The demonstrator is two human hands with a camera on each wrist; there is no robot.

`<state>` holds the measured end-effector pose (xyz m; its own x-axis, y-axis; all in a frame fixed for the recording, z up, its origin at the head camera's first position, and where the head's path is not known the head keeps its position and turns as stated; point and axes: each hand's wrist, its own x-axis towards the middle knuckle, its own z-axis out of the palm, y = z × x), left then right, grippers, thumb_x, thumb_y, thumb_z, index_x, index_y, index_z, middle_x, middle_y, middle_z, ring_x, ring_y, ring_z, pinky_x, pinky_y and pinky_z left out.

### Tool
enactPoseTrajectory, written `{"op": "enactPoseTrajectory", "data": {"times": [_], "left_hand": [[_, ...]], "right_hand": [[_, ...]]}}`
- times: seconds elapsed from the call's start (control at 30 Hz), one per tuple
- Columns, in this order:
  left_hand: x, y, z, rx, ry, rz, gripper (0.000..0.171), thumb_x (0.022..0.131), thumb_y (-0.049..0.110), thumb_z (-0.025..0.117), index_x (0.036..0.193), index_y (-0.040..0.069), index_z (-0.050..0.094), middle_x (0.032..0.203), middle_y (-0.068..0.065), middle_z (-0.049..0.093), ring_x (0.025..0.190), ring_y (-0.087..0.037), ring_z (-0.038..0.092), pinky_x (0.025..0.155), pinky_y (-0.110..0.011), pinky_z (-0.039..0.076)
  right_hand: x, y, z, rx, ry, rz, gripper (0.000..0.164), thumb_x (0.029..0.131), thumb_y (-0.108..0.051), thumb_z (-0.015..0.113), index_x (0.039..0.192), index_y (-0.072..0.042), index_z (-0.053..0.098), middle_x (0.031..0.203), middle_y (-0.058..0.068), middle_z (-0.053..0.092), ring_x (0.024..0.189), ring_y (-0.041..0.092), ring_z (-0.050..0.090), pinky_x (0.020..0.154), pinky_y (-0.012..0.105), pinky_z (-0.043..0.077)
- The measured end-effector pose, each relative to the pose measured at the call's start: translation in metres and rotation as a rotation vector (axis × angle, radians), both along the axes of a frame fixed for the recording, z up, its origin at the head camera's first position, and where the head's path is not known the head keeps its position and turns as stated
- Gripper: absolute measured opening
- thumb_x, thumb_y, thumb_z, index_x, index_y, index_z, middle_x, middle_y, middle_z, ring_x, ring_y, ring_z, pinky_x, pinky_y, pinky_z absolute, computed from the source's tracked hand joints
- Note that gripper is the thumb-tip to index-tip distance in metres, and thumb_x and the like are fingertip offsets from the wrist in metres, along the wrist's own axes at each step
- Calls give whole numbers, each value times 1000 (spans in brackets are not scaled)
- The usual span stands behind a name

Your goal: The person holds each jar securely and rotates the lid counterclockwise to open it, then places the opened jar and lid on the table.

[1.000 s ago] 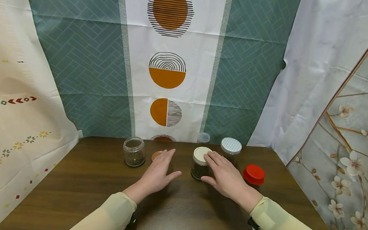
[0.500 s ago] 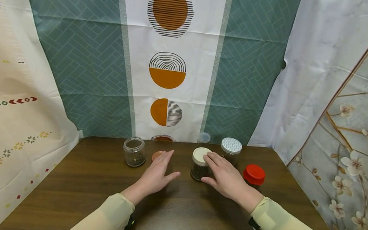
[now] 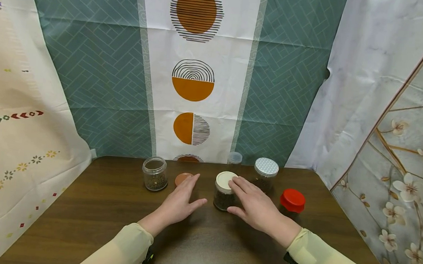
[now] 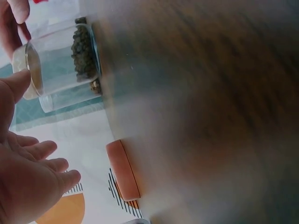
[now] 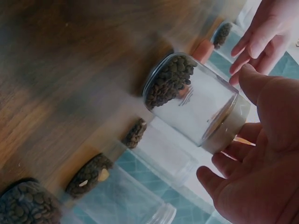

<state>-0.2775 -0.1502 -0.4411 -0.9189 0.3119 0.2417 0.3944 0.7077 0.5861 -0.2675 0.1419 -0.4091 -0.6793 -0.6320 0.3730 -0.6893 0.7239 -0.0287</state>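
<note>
A clear glass jar [image 3: 223, 199] with a cream lid [image 3: 226, 179] stands upright on the table, partly filled with dark pellets or beans [image 5: 170, 79]. My right hand [image 3: 253, 204] is at its right side, fingers extended and touching the lid's edge, thumb in front of the jar. Whether the thumb touches it I cannot tell. My left hand [image 3: 178, 204] hovers over the table with fingers straight and thumb spread, holding nothing. Behind its fingertips lies an orange-brown round lid [image 3: 181, 178], partly hidden. An uncovered clear jar [image 3: 154, 177] with dark contents stands left of that lid.
To the right stand a jar with a patterned white lid [image 3: 266, 167] and one with a red lid [image 3: 293, 199]. A small container with a translucent lid [image 3: 235, 157] is behind the cream-lidded jar. Fabric [image 3: 287, 84] hangs behind the brown table [image 3: 98, 206].
Over the last half second the cream-lidded jar has slid slightly left and toward me, with my right hand moving along beside it. My left hand has stayed nearly still.
</note>
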Motion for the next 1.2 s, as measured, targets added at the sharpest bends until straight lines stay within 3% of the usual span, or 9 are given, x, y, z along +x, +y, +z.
{"op": "enactPoseTrajectory", "data": {"times": [0.27, 0.47, 0.7, 1.2], "left_hand": [[3, -3, -2, 12, -22, -3, 88, 104, 37, 80, 171, 2, 34, 174, -21, 37, 162, -41, 33, 127, -62, 31], [8, -4, -3, 93, -85, -32, 89, 104, 37, 80, 172, 5, 32, 174, -19, 38, 158, -39, 40, 125, -62, 35], [9, -6, -4, 196, -171, -90, 96, 103, 37, 82, 174, 5, 26, 175, -19, 36, 159, -41, 38, 124, -66, 34], [8, -1, -5, 264, -252, -124, 105, 92, 29, 94, 172, 5, 29, 172, -18, 40, 159, -39, 38, 126, -66, 31]], "right_hand": [[5, -7, -1, 13, 15, 52, 81, 98, -42, 86, 159, 1, 55, 164, 20, 53, 154, 37, 47, 120, 55, 44], [10, -14, -1, 13, 17, 82, 81, 98, -41, 86, 159, 1, 55, 164, 19, 53, 154, 37, 48, 121, 54, 43], [11, -20, -1, 4, 17, 107, 80, 99, -41, 85, 159, 1, 54, 163, 20, 53, 154, 37, 48, 121, 54, 43], [21, -32, -1, 19, 43, 155, 80, 99, -42, 86, 158, 1, 55, 162, 20, 54, 152, 38, 50, 121, 53, 44]]}}
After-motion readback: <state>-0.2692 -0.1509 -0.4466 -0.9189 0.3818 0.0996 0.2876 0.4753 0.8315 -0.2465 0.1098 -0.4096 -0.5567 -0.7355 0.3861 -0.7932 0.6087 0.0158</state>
